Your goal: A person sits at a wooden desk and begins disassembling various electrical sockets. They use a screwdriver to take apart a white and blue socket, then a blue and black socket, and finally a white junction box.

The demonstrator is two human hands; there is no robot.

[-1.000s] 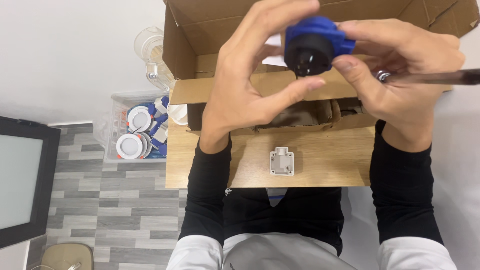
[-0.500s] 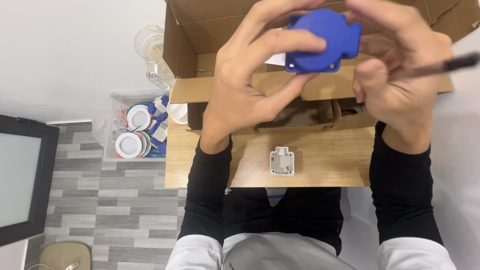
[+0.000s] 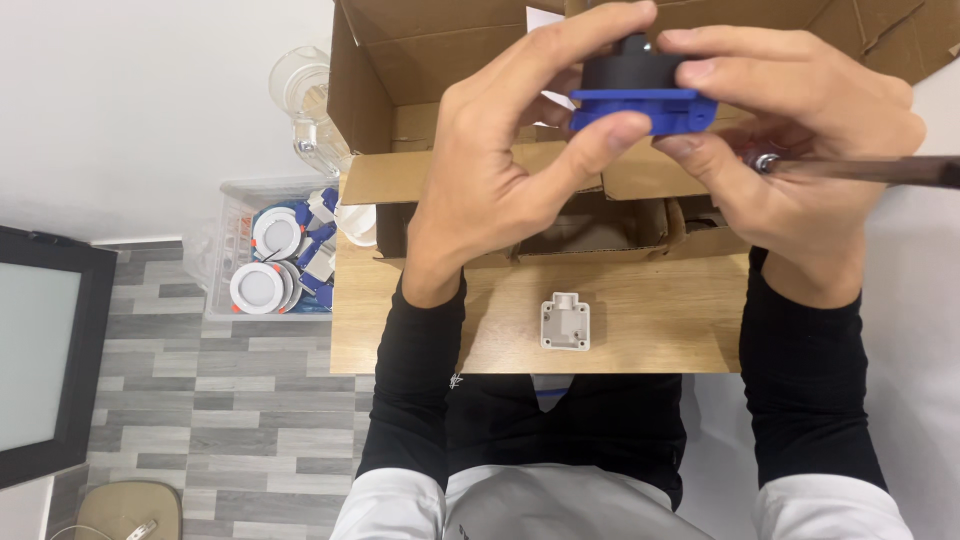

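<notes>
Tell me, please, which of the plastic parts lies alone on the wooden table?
The small grey square housing, lying alone on the wooden table; the blue-and-black part is held up by both hands, the rest sit in the clear bin.

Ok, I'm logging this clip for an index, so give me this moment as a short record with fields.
left hand: left hand grips the blue and black plastic part from its left side
right hand: right hand pinches the same part and also holds a thin tool
desk: small grey square housing lies on the wooden desk, touched by neither hand
behind: open cardboard box
floor side: clear bin with round white and blue parts
</notes>
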